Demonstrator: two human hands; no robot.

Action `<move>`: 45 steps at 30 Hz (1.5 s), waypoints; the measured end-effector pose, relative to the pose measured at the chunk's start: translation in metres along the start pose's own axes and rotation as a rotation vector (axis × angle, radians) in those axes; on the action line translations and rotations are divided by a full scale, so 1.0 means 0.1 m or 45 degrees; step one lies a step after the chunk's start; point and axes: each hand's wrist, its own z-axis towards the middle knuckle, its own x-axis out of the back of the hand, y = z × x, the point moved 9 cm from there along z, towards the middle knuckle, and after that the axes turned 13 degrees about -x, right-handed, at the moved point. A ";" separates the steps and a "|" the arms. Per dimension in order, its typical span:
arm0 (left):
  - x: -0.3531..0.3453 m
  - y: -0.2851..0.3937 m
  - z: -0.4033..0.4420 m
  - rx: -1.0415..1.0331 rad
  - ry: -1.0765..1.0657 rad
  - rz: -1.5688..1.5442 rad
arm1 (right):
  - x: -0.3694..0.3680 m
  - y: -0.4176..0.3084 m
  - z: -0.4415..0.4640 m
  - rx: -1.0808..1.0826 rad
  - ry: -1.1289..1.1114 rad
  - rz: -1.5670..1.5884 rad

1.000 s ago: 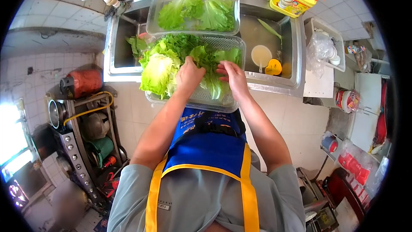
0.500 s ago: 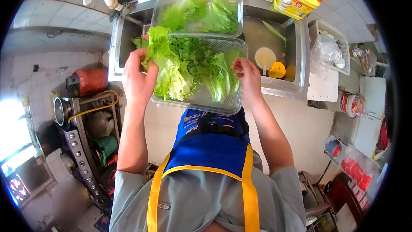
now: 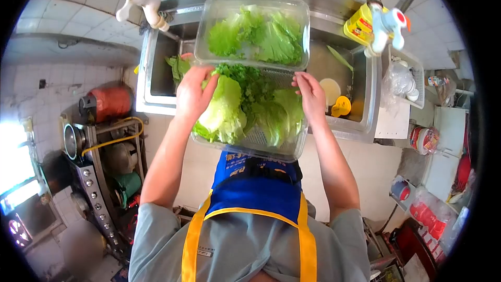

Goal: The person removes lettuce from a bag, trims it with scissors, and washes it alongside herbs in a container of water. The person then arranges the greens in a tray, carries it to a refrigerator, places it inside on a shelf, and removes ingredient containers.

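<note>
Holds hands well apart over the clear rectangular plastic container (image 3: 284, 152), with the left hand (image 3: 194, 94) nearer, beside bulky pale-green ruffled lettuce (image 3: 225, 102) lying lengthwise along the left edge (grip impossible to tell), and the right hand (image 3: 312, 96) loosely open at the right edge.

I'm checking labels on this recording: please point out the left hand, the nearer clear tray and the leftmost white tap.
Left hand (image 3: 192, 94): head view, back of the hand.
Nearer clear tray (image 3: 255, 150): head view, front wall.
Leftmost white tap (image 3: 148, 4): head view, tap body.
</note>
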 end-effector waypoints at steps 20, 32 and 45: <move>-1.88 -2.61 1.27 0.626 -0.574 -0.308 | -1.79 -0.70 2.62 0.271 0.338 -1.270; -1.30 -2.26 1.44 0.707 -0.146 -1.477 | -1.99 -0.62 2.73 -0.047 -0.174 -0.716; -0.25 -0.53 1.88 0.039 -0.199 -1.369 | -1.49 -2.09 1.11 0.430 -0.469 -0.563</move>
